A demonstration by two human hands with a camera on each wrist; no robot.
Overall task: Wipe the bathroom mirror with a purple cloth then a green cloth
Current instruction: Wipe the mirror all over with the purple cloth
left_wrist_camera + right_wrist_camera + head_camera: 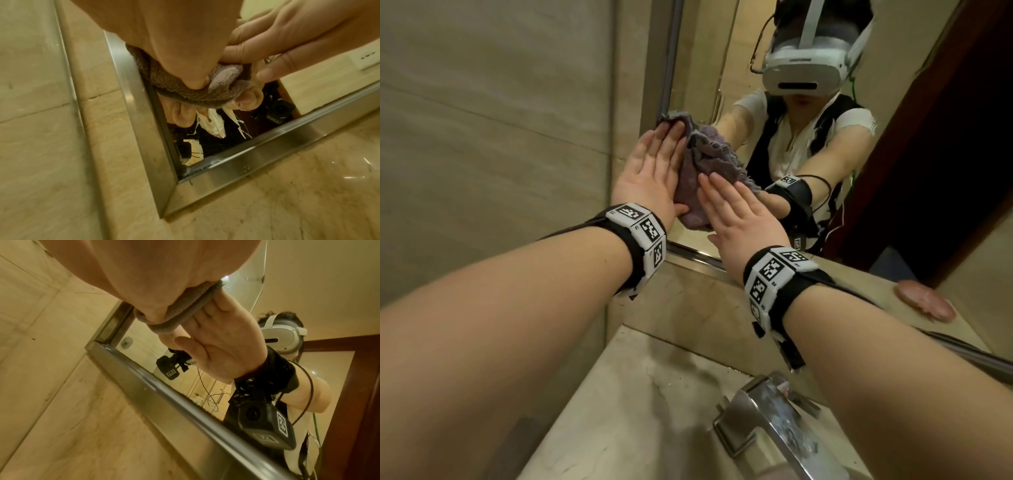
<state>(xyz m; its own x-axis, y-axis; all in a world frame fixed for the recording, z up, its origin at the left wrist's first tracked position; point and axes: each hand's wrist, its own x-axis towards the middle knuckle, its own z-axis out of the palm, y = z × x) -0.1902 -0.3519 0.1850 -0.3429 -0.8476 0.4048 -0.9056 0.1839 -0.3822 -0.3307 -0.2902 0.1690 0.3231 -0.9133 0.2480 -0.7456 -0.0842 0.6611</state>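
While both hands press flat, the purple cloth (pixel 700 171) (bunched) lies against the mirror (pixel 722 61) near its lower left corner. Left hand (pixel 650 171) and right hand (pixel 739 219) fingers lie straight and together.

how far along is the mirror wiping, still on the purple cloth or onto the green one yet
Still on the first cloth. Both hands, left hand and right hand, press the crumpled purple terry cloth flat against the steel-framed bathroom mirror, near its lower left corner. How much glass is already wiped cannot be told. No green cloth is in view, so that whole second pass is left.
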